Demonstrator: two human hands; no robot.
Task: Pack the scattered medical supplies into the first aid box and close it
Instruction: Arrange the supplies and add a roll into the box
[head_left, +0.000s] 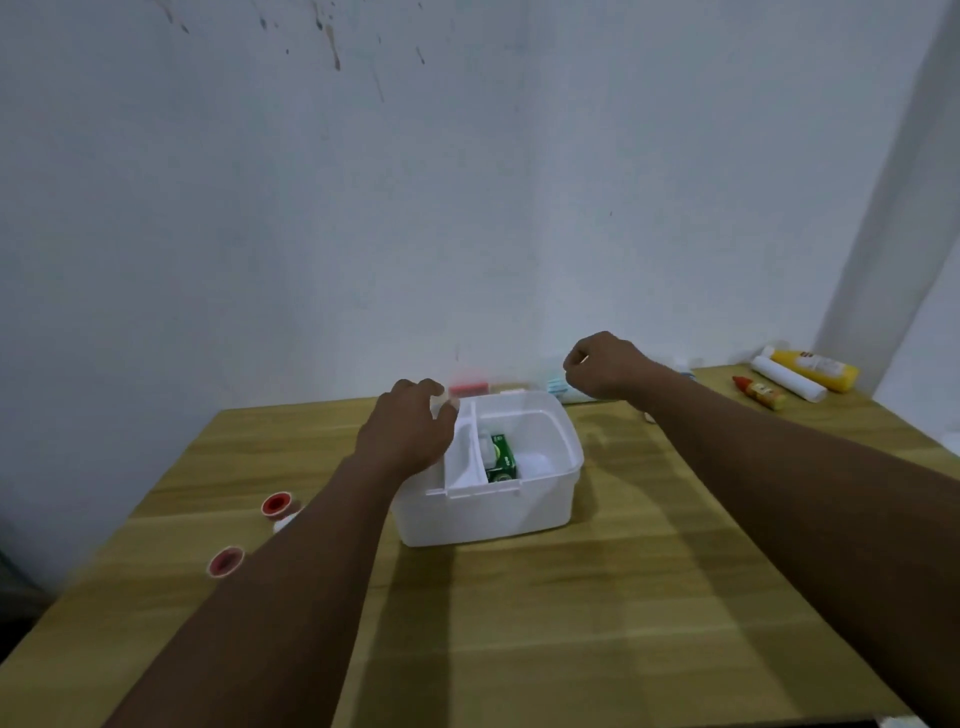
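The white first aid box (483, 512) stands open in the middle of the wooden table, with a white inner divider and a green carton (501, 457) inside. My left hand (405, 434) hovers over the box's left rear corner with its fingers curled down. Something pale shows at its fingertips, too blurred to identify. My right hand (605, 366) is raised behind the box's right rear corner, closed in a loose fist with nothing visible in it. Under it, by the wall, lies a white and blue pack (561, 389).
Two red tape rolls (280, 505) (226, 561) lie left of the box. A red-topped item (467, 388) sits behind the box. At the back right lie a yellow tube (815, 370), a white tube (789, 379) and a small red bottle (758, 392). A wall rises behind the table.
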